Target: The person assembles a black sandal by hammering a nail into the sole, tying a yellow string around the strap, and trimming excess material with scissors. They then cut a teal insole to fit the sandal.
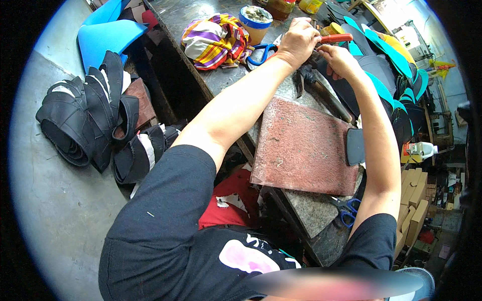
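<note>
Both my hands meet over the far part of the workbench. My left hand (300, 42) is closed, its fingertips at the inner end of a red-handled tool (336, 38); whether it grips that tool is hidden. Just below the handle, my right hand (340, 61) has thumb and fingers pinched together, on something too small to make out. Beneath them lies a dark-handled tool, hammer-like (329, 95). Nearer to me is a worn reddish board (306, 145), with a small dark rounded piece (355, 146) at its right edge.
Blue-handled scissors (347, 213) lie near the board. A striped cloth bundle (216, 41) and a blue-rimmed tub (256, 24) stand at the back. Black and teal cut pieces (386, 55) pile up right. Black fabric pieces (75, 118) and blue sheet (108, 37) are left.
</note>
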### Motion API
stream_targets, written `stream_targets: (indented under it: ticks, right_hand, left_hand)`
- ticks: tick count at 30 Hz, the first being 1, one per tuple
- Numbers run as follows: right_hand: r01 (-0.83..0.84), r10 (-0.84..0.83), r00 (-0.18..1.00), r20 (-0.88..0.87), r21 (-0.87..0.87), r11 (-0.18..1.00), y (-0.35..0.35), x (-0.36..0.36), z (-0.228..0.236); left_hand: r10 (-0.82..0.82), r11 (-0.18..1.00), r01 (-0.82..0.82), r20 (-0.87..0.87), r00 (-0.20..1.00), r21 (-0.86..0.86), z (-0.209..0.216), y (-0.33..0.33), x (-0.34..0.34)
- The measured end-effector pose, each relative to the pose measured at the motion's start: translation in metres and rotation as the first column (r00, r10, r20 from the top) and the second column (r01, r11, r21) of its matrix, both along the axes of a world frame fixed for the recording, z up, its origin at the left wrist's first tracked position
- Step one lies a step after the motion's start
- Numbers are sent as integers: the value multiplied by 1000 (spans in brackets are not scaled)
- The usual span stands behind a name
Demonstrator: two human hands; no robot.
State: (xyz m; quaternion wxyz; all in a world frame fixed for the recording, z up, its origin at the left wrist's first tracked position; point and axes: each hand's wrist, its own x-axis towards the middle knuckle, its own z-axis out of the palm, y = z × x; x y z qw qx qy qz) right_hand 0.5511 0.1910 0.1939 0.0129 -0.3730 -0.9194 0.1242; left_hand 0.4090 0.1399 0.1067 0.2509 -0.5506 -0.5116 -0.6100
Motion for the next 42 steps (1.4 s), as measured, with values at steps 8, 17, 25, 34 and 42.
stream_targets:
  ticks: [8,17,25,34,42]
  right_hand:
    - [61,-37,950,-310,69,996,-7,7,3]
    - [106,-359,728,-584,-422,901,-88,120,43]
    - [185,-382,697,-606,-363,913,-172,202,55]
    - [168,-233,776,-586,-164,972,-307,235,20]
    - [307,-192,881,-431,213,928,-318,297,19]
  left_hand:
    - [-17,1000,17,4,1000,13,-2,2,-1]
    - [141,969,-108,-141,980,220,10,-3,-2]
    - [-481,844,364,-257,838,-394,127,-90,71]
    - [-849,334,561,16,528,-758,79,-266,167]
    - [-773,365,725,243,586,-584,65,-295,178]
